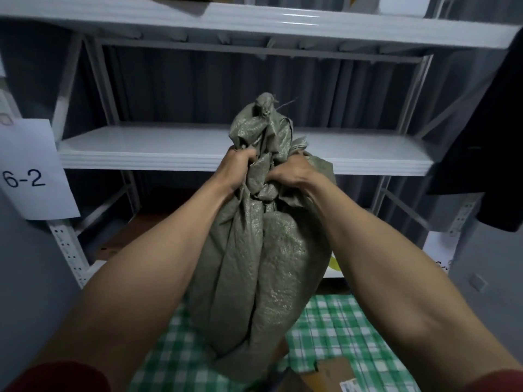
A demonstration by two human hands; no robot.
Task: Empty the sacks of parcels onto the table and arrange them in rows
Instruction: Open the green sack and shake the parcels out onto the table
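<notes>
A full grey-green woven sack (263, 273) hangs upright in front of me, its neck bunched and its top tied in a knot. My left hand (239, 165) grips the bunched neck on the left side. My right hand (291, 172) grips it on the right, level with the left. The sack's bottom hangs just above a table covered with a green-and-white checked cloth (334, 329). A brown cardboard parcel (331, 374) with a white label lies on the cloth under the sack's lower right. What the sack holds is hidden.
White metal shelving (169, 148) stands right behind the table, its middle shelf bare. A paper sign reading 6-2 (31, 171) hangs at left. A dark garment (492, 137) hangs at the right edge. A brown box (124, 239) sits on a lower shelf.
</notes>
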